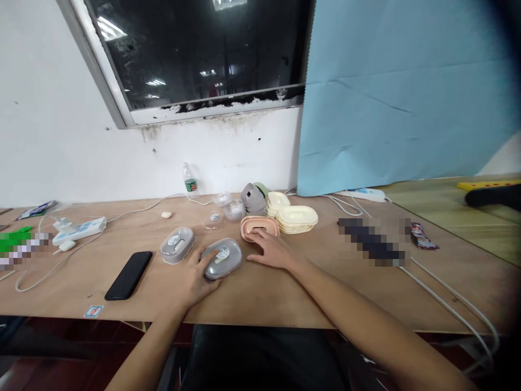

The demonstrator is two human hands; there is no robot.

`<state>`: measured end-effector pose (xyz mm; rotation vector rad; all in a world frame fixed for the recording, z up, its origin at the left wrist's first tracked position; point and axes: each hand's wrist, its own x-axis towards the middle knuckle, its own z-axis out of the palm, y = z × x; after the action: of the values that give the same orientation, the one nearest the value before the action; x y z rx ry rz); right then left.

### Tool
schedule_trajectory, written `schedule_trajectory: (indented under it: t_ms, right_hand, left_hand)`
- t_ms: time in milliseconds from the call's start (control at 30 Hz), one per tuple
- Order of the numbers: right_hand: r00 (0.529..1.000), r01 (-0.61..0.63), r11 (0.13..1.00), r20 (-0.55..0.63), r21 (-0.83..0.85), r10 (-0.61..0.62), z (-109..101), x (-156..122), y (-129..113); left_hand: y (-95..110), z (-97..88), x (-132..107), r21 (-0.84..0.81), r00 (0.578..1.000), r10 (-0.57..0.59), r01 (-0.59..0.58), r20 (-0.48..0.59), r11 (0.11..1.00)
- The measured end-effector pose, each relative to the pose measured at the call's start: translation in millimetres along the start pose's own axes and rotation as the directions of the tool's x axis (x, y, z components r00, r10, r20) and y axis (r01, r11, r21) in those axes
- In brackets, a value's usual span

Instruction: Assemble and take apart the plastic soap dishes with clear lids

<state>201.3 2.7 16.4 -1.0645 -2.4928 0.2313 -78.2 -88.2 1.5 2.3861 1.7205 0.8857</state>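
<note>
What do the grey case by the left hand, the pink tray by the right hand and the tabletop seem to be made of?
The grey case looks like plastic, its clear, glossy cover catching highlights. The pink tray is probably moulded plastic, fairly matte, with a smooth rounded rim. The tabletop may be wood or board, judging by its dull brown surface.

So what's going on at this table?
A person is handling small oval boxes. Their left hand holds the side of a grey box with a round label, while the fingers of their right hand reach into a pink tray. Another grey box sits to the left, and a stack of cream trays stands just right of the pink one. A black phone lies on the table's left side.
</note>
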Motion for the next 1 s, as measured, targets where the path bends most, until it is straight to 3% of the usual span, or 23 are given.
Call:
schedule_trajectory:
  t_ms: [100,233,333,467,667,867,1000]
  right_hand:
    - [1.0,-0.009,1.0,-0.009,-0.01,0.009,0,0,2]
    - [1.0,0.004,1.0,-0.026,-0.002,-0.004,0,0,4]
    - [0.999,0.01,1.0,-0.04,0.004,-0.01,0,0,5]
    - [0.998,0.022,1.0,-0.06,0.01,-0.021,-1,0,3]
    - [0.983,-0.026,1.0,-0.179,-0.013,0.023,1,1,8]
    - [0.895,-0.18,0.984,-0.413,0.007,0.167,-5,3,25]
    - [0.834,-0.201,0.979,-0.527,-0.014,0.164,-13,1,41]
  left_hand:
    - [-10,-19.0,6,0.081,0.983,-0.097,0.111,-0.154,0.991]
    - [-36,-49.8,19,0.191,0.914,-0.257,0.326,-0.313,0.926]
    - [-52,-61.2,24,0.256,0.88,-0.397,0.459,-0.26,0.851]
    - [-55,-60.1,26,0.173,0.817,-0.528,0.569,-0.231,0.804]
    - [-60,-56.6,31,0.161,0.814,-0.527,0.569,-0.243,0.806]
    - [-78,-55.5,40,0.213,0.799,-0.52,0.588,-0.303,0.78]
    - [-73,-53.2,47,0.249,0.774,-0.458,0.594,-0.438,0.765]
